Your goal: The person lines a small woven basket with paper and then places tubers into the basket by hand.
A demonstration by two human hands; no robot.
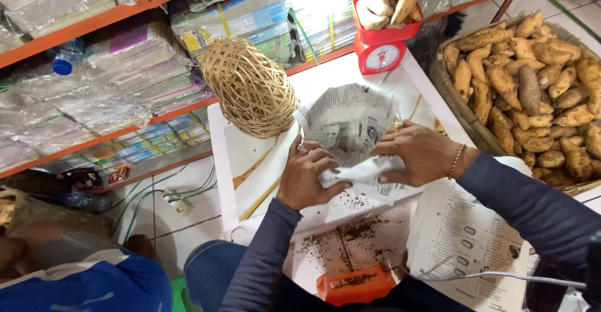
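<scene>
Orange block [355, 284], speckled with dark crumbs, lies nearest the viewer on the white table [228, 161]. Left hand [307, 175] and right hand [418, 155], fingers curled, pinch the lower edge of a newspaper sheet [352, 124] folded up into an open pocket at table centre. Its contents are hidden by the paper walls. Rattan ball [250, 88] stands just beside; the basket of sweet potatoes [532, 86] is cut off at right.
</scene>
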